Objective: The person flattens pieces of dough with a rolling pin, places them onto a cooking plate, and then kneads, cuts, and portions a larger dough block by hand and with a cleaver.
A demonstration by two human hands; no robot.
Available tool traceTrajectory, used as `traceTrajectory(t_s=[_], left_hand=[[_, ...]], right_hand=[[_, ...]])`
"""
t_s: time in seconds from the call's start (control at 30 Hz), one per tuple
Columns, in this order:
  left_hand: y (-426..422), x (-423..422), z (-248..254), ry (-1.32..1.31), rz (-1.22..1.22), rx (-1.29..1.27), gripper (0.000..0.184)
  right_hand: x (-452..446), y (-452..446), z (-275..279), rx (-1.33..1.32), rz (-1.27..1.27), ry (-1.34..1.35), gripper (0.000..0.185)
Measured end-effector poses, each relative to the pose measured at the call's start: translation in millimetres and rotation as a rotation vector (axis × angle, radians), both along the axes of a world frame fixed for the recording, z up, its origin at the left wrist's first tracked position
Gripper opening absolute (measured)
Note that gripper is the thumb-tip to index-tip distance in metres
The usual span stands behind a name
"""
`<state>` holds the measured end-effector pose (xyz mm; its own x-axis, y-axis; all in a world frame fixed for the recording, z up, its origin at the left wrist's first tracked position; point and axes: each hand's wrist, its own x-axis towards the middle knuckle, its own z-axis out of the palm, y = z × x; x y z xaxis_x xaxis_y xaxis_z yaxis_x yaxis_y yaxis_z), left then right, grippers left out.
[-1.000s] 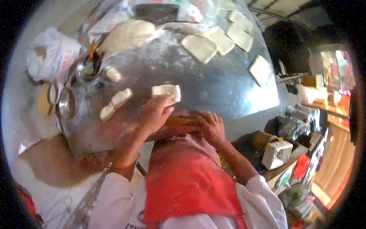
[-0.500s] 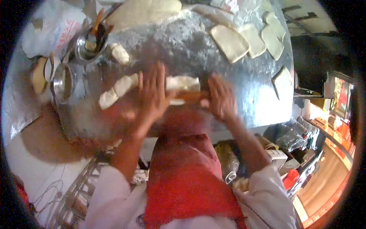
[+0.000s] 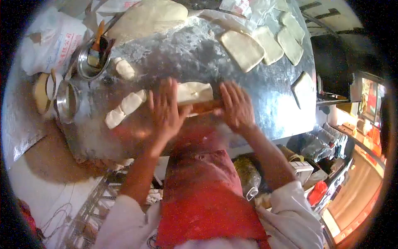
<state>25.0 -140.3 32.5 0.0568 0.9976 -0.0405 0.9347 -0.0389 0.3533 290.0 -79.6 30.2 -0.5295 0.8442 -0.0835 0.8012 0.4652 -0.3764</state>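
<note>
A wooden rolling pin (image 3: 202, 106) lies across a flattened piece of dough (image 3: 194, 92) on the metal worktop. My left hand (image 3: 166, 110) is on the pin's left end, palm down, with its fingers stretched forward. At the right end, my right hand (image 3: 236, 104) rests the same way, fingers extended and slightly spread. Neither hand wraps its fingers round the pin; its ends are hidden beneath my palms. Left of my left hand sit joined lumps of dough (image 3: 126, 108), and a smaller dough lump (image 3: 124, 69) lies farther back.
Several rolled dough sheets, one a near sheet (image 3: 242, 50), lie at the back right. Another sheet (image 3: 303, 89) is near the right edge. A large dough mass (image 3: 149, 20) lies at the back. On the left stand a metal pot (image 3: 89, 66) with a brush and a metal bowl (image 3: 67, 99).
Both hands and the rolling pin sit slightly lower in view, and more of the dough shows behind the pin. The whole scene has shifted a little with the camera.
</note>
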Motion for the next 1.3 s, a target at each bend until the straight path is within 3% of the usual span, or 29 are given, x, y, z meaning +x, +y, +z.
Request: traceTrajectory(t_s=[0.07,0.13,0.23,0.37,0.47,0.53,0.6,0.63,0.73,0.83,0.93,1.03,1.1,1.17,1.2,1.3], left_hand=[[62.0,-18.3,-7.6,0.142,-0.013,0.053,0.082],[122.0,-29.8,-29.2,-0.103,0.089,0.216,0.075],[113.9,-23.0,-11.3,0.061,0.053,0.192,0.074],[5.2,7.4,2.5,0.078,-0.054,-0.084,0.085],[14.8,7.1,-0.5,0.046,-0.064,-0.017,0.086],[72.7,-7.4,-6.3,0.105,-0.099,0.039,0.082],[125.8,-11.2,-9.6,0.041,-0.003,0.179,0.075],[137.6,-12.2,-7.3,0.087,-0.022,0.266,0.07],[100.8,-10.9,-13.2,0.087,-0.078,0.159,0.085],[-2.3,9.8,6.1,0.058,-0.122,-0.005,0.103],[-38.6,14.4,14.4,0.013,-0.162,-0.019,0.104],[-23.4,5.0,-1.6,0.029,-0.185,-0.032,0.098],[16.2,-4.5,-32.0,-0.23,0.009,0.143,0.083],[51.6,-13.0,-31.1,-0.449,0.153,-0.202,0.066],[61.9,-12.7,-18.2,-0.208,0.042,-0.194,0.046],[73.3,-10.2,11.4,-0.101,-0.048,-0.375,0.03]], right_hand=[[-19.6,59.9,5.8,0.222,0.087,-0.162,0.074],[-30.0,109.5,-25.2,0.414,-0.007,-0.138,0.073],[-32.3,109.9,-23.1,0.4,-0.021,-0.083,0.08],[6.8,-14.7,-13.0,0.151,-0.054,-0.004,0.087],[5.1,-8.7,-6.8,0.068,-0.093,0.056,0.084],[-8.1,49.8,7.4,0.171,-0.015,-0.124,0.082],[-16.0,98.1,-12.0,0.386,-0.039,-0.156,0.078],[-28.1,109.7,-9.3,0.369,-0.151,-0.077,0.073],[-8.8,67.6,-12.2,0.253,-0.08,-0.06,0.075],[13.2,-43.4,-10.3,0.089,-0.083,0.002,0.071],[16.7,-72.0,3.8,0.209,-0.077,-0.058,0.066],[19.7,-61.8,4.5,0.199,-0.018,-0.021,0.055],[26.8,-73.4,8.0,0.202,0.035,0.099,0.046],[39.6,-89.7,20.6,0.197,0.046,0.078,0.044],[47.6,-100.3,15.2,0.102,0.02,0.08,0.047],[58.5,-115.0,14.9,0.021,-0.019,0.118,0.049]])
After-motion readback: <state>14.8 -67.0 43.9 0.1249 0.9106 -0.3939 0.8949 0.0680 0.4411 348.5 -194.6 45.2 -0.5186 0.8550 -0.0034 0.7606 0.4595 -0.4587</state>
